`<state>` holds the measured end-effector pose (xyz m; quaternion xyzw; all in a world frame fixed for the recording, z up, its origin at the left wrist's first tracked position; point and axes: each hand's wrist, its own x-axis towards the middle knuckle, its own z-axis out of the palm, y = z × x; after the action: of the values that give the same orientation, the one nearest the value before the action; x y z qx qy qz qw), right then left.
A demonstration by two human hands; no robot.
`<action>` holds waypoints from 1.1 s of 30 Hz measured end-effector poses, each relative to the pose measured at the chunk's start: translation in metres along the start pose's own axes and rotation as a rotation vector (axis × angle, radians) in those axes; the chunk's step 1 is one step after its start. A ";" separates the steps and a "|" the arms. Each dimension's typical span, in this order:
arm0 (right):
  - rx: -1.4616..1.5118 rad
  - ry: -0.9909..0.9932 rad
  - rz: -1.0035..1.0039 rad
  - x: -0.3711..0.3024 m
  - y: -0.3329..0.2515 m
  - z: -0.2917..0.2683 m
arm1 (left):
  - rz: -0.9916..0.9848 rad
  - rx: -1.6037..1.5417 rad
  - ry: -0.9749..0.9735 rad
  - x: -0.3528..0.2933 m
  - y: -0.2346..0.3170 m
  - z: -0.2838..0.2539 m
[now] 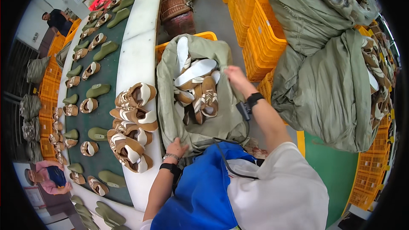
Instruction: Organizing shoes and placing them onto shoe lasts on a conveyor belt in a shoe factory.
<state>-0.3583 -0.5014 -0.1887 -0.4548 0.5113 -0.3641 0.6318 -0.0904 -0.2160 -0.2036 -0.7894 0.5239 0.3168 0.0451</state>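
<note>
A grey-green fabric sack (pixel 170 110) lines a yellow crate (pixel 207 35) in front of me, its mouth spread wide. Inside lie several brown sneakers (pixel 209 96) with cream stripes, and pale insole-shaped soles (pixel 197 73) show on top. My right hand (pixel 235 78) is closed on the sack's right rim. At the near left corner, my left hand (pixel 176 148) grips the rim too, its fingers partly turned away. More brown sneakers (pixel 130 138) stand in a stacked group on the white ledge just left of the sack.
A green conveyor belt (pixel 111 66) carries shoe uppers and olive shoe lasts (pixel 105 50). Yellow crates (pixel 264 30) and large filled sacks (pixel 328 98) stand at the right. A black cable (pixel 226 159) crosses my front. Two people are beyond the belt.
</note>
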 end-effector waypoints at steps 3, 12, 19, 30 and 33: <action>0.346 -0.087 -0.182 -0.026 -0.058 -0.033 | -0.004 -0.189 0.286 0.002 -0.008 0.005; 0.115 -0.132 -0.006 -0.070 -0.060 -0.093 | 0.261 -0.687 0.193 -0.038 0.069 -0.047; 0.266 0.105 0.224 0.011 0.004 -0.100 | 0.067 -0.351 -0.020 -0.012 0.020 -0.019; -0.661 0.033 0.085 0.160 -0.008 0.004 | -0.279 -0.723 0.448 -0.027 -0.006 0.029; -0.801 -0.074 0.141 0.174 0.032 0.050 | -0.336 -0.717 0.431 -0.038 0.000 0.031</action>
<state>-0.2725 -0.6424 -0.2706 -0.6415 0.6197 -0.0753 0.4459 -0.1138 -0.1735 -0.2073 -0.8772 0.2431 0.2951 -0.2904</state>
